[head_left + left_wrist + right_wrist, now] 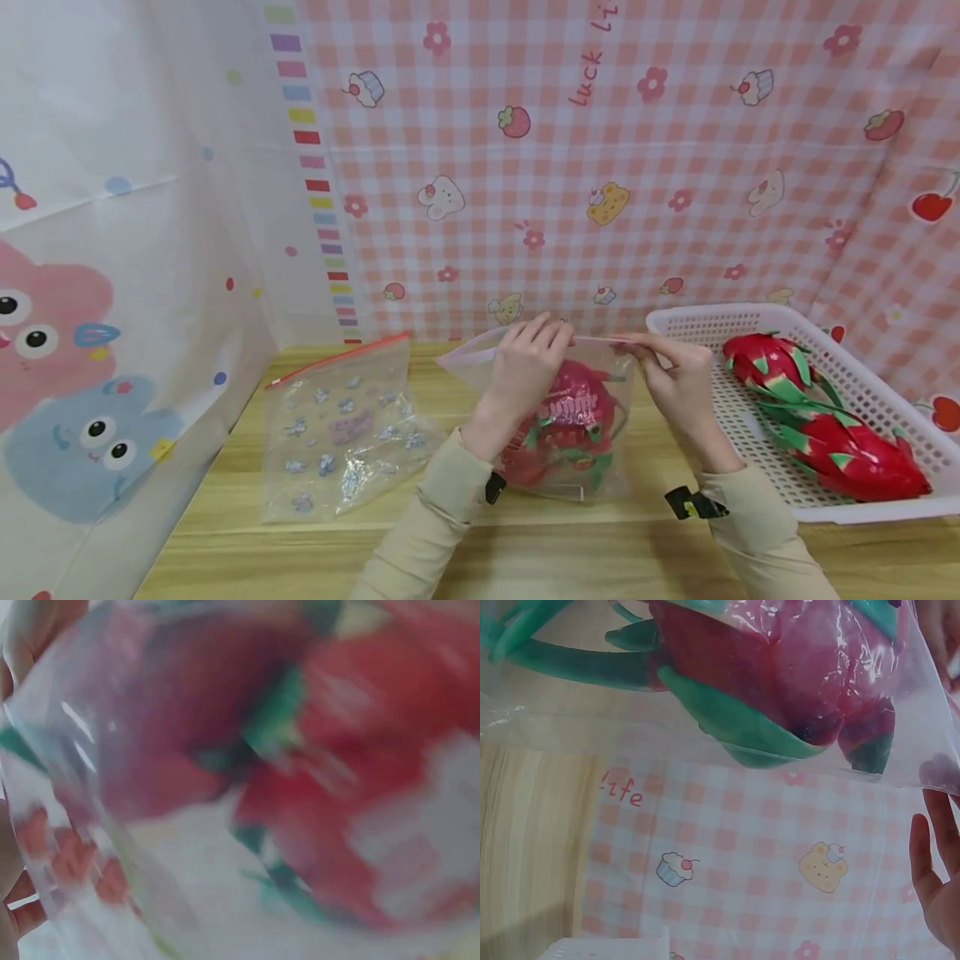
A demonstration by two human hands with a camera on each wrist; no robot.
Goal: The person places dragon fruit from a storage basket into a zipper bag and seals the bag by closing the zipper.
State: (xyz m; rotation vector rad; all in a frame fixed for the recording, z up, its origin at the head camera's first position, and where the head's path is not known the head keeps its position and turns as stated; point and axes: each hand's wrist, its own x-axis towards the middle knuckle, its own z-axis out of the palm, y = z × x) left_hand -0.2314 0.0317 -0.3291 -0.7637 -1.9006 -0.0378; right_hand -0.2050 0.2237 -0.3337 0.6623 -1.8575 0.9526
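A clear zip bag [465,360] stands upright on the table with red-and-green dragon fruits [573,400] inside; how many is hard to tell through the film. My left hand [521,371] grips its top edge near the middle, fingers bent over the seal strip. At the top right corner, my right hand [678,383] pinches the same strip between thumb and fingers. The strip's left end gapes. Close up in the right wrist view, one dragon fruit [780,667] with green scales presses against the film. The left wrist view shows blurred red fruit [172,712] through the plastic.
Flat on the left lies another clear zip bag [337,433] with a red seal and small blue-purple prints. A white perforated basket [720,315] on the right holds two dragon fruits [855,454]. Behind the wooden table [247,500] hangs a pink checked cloth [570,167].
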